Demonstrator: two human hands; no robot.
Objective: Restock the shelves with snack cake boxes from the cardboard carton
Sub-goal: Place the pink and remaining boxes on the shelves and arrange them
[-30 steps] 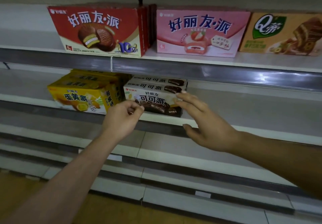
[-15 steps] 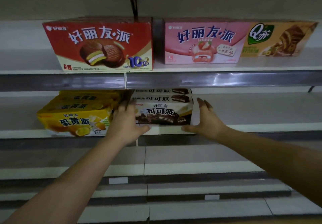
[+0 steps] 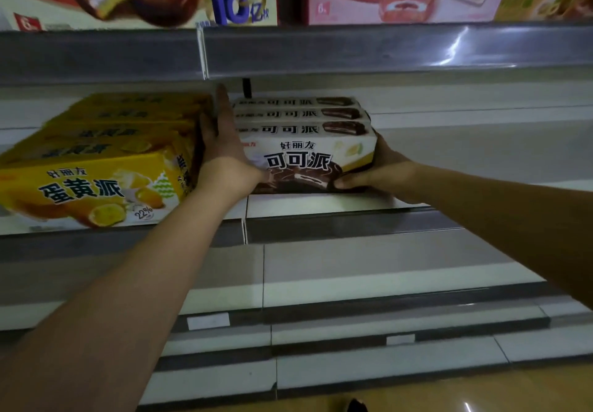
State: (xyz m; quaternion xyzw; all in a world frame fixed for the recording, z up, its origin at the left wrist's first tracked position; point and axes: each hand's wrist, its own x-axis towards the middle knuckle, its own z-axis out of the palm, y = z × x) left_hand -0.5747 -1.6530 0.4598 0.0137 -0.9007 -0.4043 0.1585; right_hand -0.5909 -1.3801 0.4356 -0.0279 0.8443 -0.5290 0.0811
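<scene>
You are gripping a row of three cocoa pie boxes point(image 3: 305, 142) between both palms on the middle shelf point(image 3: 321, 204): your left hand point(image 3: 224, 152) is pressing its left side, beside the yellow boxes point(image 3: 93, 168), your right hand point(image 3: 378, 171) clasping its front right corner.

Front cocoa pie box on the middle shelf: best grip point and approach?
Clamp the front cocoa pie box by its two short ends, coming straight in from the aisle. Yellow egg-yolk pie boxes crowd its left, identical boxes sit behind; left hand and right hand already bracket those ends.

Both hands (earlier apart) now clasp cocoa boxes point(image 3: 305, 152).
</scene>
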